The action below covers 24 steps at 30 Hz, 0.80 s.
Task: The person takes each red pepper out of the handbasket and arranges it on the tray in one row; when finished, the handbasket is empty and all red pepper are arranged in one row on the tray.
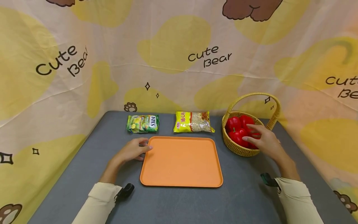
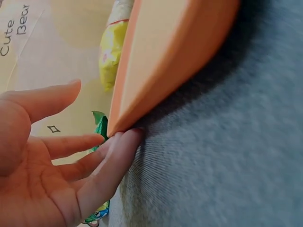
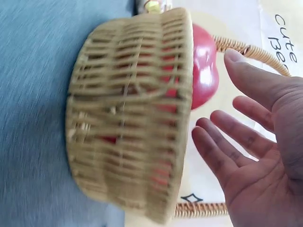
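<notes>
An orange rectangular tray (image 1: 181, 161) lies on the grey table. At its left edge is my left hand (image 1: 132, 150); the left wrist view has its fingertips right at the tray's corner, with the thumb (image 2: 57, 98) raised apart from it. My right hand (image 1: 267, 141) hovers over the right side of a wicker basket (image 1: 236, 148), fingers spread and loosely bent. Several red bell peppers (image 1: 237, 137) fill that basket. In the right wrist view, a pepper (image 3: 204, 71) shows above the rim, and a gap separates it from the thumb and fingers.
Behind the tray lie a green FOX'S packet (image 1: 142, 123) and a yellow bag with a clear window (image 1: 193, 122). The basket's tall arched handle (image 1: 255, 94) rises over the peppers. A printed cloth (image 1: 173, 46) hangs around the table's back and sides.
</notes>
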Motion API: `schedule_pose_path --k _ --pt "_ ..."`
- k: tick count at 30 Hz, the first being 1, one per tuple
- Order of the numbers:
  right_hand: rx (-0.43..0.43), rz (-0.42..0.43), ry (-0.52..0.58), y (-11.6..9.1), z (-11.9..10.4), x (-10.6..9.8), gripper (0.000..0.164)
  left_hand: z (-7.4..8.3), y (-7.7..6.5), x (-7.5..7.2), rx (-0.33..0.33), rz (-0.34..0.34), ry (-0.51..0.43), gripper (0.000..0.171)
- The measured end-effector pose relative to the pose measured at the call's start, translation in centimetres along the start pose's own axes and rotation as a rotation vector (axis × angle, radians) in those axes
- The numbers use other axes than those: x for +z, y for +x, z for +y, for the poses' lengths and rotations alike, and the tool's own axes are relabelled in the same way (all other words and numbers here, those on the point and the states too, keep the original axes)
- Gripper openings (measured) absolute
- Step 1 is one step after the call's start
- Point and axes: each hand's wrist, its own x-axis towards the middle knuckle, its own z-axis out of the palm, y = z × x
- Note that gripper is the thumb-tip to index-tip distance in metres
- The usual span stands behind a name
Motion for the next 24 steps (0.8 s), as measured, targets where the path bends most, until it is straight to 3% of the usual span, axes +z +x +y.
schedule_pose_path --k 7,13,24 --pt "0.016 -0.033 0.044 0.9 -0.6 1.0 0.070 0.2 0.1 -0.3 -0.008 -0.064 -0.071 0.071" --pt "0.059 -0.052 0.004 1.0 -0.6 1.5 0.069 0.4 0.1 -0.4 -0.005 -0.088 -0.091 0.068" --pt "0.012 -0.011 0.012 1.0 -0.6 1.6 0.057 0.3 0.1 -0.4 -0.007 -0.105 -0.118 0.064"
